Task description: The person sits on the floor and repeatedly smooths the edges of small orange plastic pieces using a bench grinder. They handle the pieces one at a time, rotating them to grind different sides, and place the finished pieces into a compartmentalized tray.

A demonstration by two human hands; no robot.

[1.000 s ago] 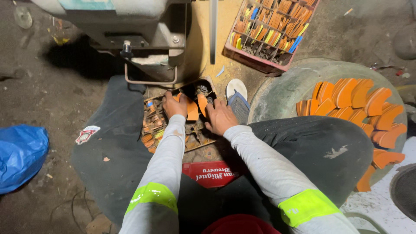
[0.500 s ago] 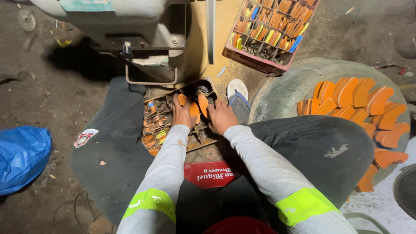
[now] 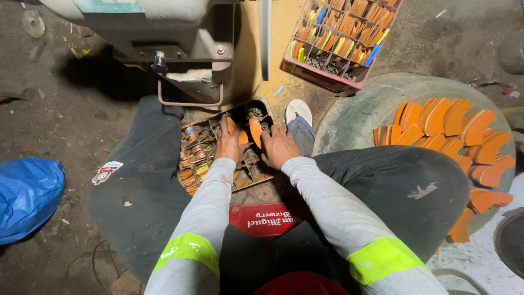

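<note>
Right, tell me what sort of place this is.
Probably a small, rough workshop. A grey machine stands on a dirt floor, a crate holds sorted orange pieces, and more orange pieces are stacked on a round tub.
</note>
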